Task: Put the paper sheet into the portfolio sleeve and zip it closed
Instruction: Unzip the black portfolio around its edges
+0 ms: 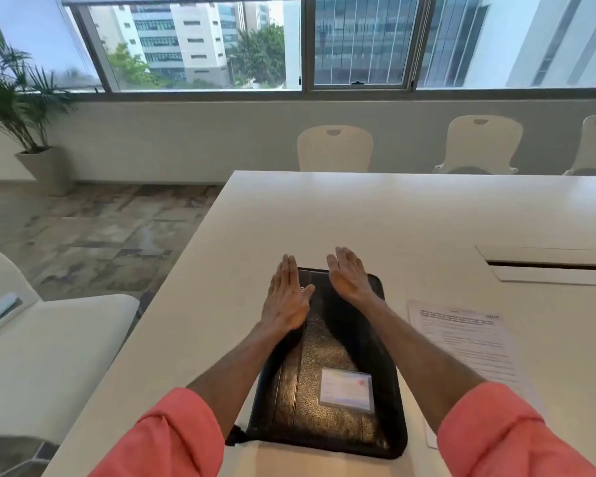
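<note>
Portfolio sleeve (327,373): flat on table (410,218) — closed.
Paper sheet (468,346): just right of it.
Left hand (286,297), right hand (350,277): both hands flat-fingered, apart — gripping nothing.

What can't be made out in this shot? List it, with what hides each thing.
- Paper sheet, head view: print too small and blurred; near corner hidden by the right sleeve.
- Portfolio: zipper state unclear; far end covered by left hand and right hand.
- Card label: text unreadable.

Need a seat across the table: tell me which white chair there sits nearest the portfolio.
The leftmost chair beyond the table's far edge, straight ahead of the black portfolio; the other two stand further right.
</note>
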Demonstrator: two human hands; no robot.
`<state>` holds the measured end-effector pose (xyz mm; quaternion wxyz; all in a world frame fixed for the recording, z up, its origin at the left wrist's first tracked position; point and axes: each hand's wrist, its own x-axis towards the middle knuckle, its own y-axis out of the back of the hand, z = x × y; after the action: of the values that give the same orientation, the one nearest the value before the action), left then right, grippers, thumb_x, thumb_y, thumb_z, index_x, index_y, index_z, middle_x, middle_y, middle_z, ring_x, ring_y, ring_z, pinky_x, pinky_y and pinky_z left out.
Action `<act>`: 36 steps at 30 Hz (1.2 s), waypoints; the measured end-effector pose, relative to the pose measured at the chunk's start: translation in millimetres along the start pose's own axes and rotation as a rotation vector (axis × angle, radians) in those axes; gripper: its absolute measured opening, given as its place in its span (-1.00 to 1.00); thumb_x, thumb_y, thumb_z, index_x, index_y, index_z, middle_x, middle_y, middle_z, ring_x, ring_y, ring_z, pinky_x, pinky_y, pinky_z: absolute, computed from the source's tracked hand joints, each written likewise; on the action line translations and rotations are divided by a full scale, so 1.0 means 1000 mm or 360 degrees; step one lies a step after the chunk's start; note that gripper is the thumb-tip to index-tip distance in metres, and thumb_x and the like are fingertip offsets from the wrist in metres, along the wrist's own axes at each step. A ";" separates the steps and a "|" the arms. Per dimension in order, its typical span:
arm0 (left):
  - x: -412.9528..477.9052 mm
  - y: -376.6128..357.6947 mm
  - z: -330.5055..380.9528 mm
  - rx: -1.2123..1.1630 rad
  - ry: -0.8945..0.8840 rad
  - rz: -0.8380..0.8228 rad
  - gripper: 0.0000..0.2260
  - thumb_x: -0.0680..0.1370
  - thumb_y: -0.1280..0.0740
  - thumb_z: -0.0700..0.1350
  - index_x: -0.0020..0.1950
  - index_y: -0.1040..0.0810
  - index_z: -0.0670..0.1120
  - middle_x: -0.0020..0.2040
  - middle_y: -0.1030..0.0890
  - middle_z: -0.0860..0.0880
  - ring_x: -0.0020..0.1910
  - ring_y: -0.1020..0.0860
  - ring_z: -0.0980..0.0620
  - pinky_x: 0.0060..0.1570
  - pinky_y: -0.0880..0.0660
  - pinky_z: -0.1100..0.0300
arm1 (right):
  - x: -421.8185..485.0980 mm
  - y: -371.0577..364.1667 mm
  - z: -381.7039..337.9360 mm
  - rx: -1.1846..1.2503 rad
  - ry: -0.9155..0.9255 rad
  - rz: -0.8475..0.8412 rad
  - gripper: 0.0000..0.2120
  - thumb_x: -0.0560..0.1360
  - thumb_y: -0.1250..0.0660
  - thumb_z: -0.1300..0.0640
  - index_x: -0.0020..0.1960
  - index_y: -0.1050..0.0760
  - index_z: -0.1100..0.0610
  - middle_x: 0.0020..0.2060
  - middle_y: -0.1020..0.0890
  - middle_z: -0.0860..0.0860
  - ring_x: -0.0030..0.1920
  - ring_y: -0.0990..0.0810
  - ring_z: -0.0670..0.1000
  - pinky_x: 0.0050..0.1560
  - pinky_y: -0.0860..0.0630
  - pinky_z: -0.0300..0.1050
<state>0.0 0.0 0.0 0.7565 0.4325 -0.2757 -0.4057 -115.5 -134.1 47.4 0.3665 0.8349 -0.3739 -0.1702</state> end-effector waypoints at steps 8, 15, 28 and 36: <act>0.017 -0.006 -0.016 -0.0026 0.0070 -0.0041 -0.21 0.77 -0.11 0.18 0.75 0.30 -0.15 0.78 0.25 -0.13 0.77 0.22 -0.06 0.74 0.17 0.00 | 0.017 -0.033 0.013 -0.0184 0.0096 -0.0181 -0.41 0.76 -0.11 0.03 0.73 -0.10 0.17 0.72 -0.15 0.13 0.71 -0.09 0.15 0.71 -0.03 0.14; 0.022 -0.015 -0.031 -0.0061 0.0083 -0.0119 -0.15 0.73 -0.10 0.30 0.76 0.29 -0.12 0.78 0.24 -0.09 0.76 0.23 -0.02 0.72 0.22 0.02 | 0.050 -0.043 0.007 -0.0361 0.0260 -0.0207 -0.50 0.70 -0.17 0.20 0.63 -0.36 0.13 0.56 -0.42 0.14 0.56 -0.36 0.18 0.53 -0.35 0.26; 0.019 -0.033 -0.039 -0.0139 0.0119 0.0024 -0.15 0.71 -0.08 0.35 0.78 0.19 -0.14 0.79 0.09 -0.12 0.77 0.15 -0.01 0.74 0.14 0.00 | 0.098 -0.059 -0.020 -0.0458 0.0496 -0.0487 -0.49 0.61 -0.18 0.37 0.41 -0.64 0.01 0.27 -0.60 0.10 0.32 -0.56 0.14 0.30 -0.54 0.14; 0.017 -0.032 -0.038 -0.0118 0.0138 0.0018 -0.17 0.72 -0.06 0.36 0.78 0.17 -0.10 0.80 0.10 -0.10 0.77 0.15 -0.01 0.74 0.13 -0.03 | 0.119 -0.054 -0.020 -0.0465 0.0549 -0.0469 -0.61 0.55 -0.29 0.44 0.14 -0.77 0.11 0.15 -0.75 0.07 0.19 -0.66 0.07 0.11 -0.50 -0.16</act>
<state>26.7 -7.6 -44.8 0.7856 0.4198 -0.2298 -0.3922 1.7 -189.5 20.1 0.5127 0.8352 -0.1519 -0.1289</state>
